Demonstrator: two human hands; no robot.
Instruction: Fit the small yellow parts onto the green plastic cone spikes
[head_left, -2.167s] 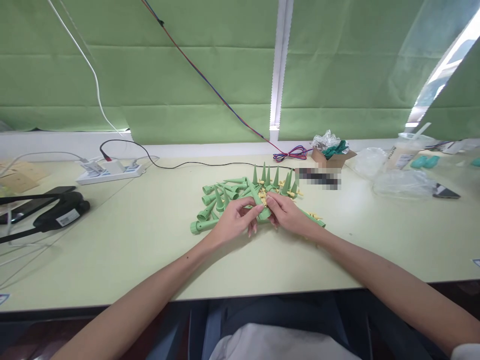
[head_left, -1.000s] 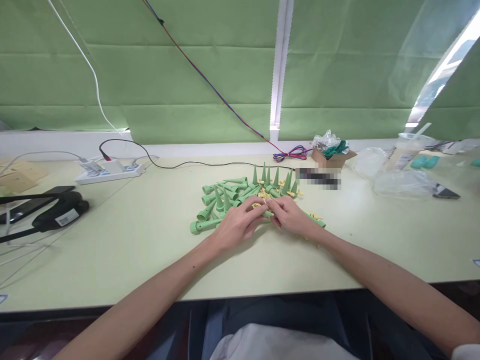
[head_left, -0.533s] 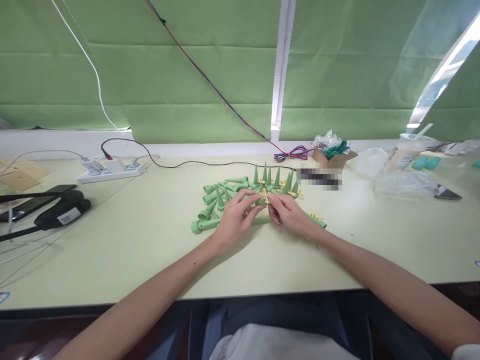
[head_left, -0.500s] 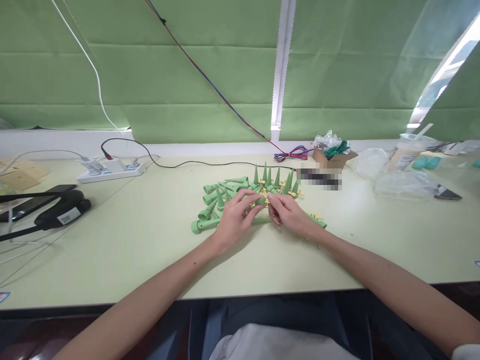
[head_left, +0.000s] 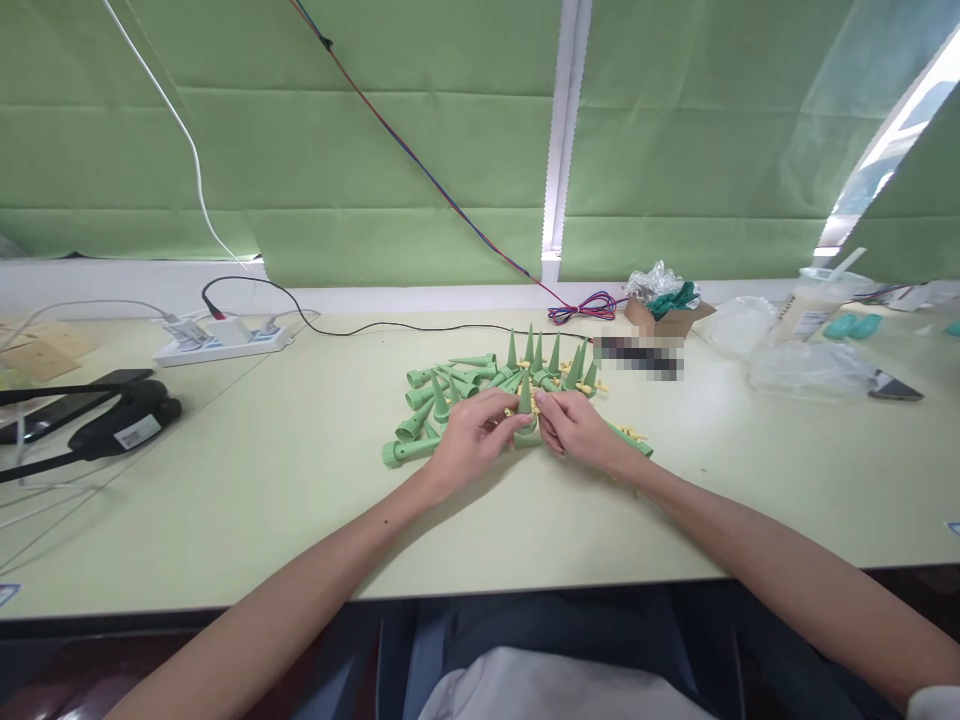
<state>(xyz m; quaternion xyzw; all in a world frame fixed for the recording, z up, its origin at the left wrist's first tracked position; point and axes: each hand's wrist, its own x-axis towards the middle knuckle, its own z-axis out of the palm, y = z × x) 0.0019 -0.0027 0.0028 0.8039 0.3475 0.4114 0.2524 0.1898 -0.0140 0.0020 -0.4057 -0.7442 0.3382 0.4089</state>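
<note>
My left hand (head_left: 476,435) is closed around the lower part of a green plastic plant watering spike (head_left: 525,392), its point upward. Beside it, my right hand (head_left: 581,430) pinches a small yellow plastic valve (head_left: 535,404) against the spike's side; my fingers hide much of it. More green spikes (head_left: 414,452) lie or stand around my hands, some upright at the back. Several yellow valves (head_left: 632,433) are scattered near the right forearm and among the spikes.
A power strip (head_left: 225,342) and a black strapped device (head_left: 127,420) are at the left. Behind lie coiled wires (head_left: 589,307) and a small cardboard box (head_left: 667,318). A drink cup (head_left: 806,308), plastic bags and a phone (head_left: 894,386) occupy the right.
The spike in my left hand has turned from tilted to upright, its point now showing above the fingers. My left fingers have lowered around it; my right hand has barely moved.
</note>
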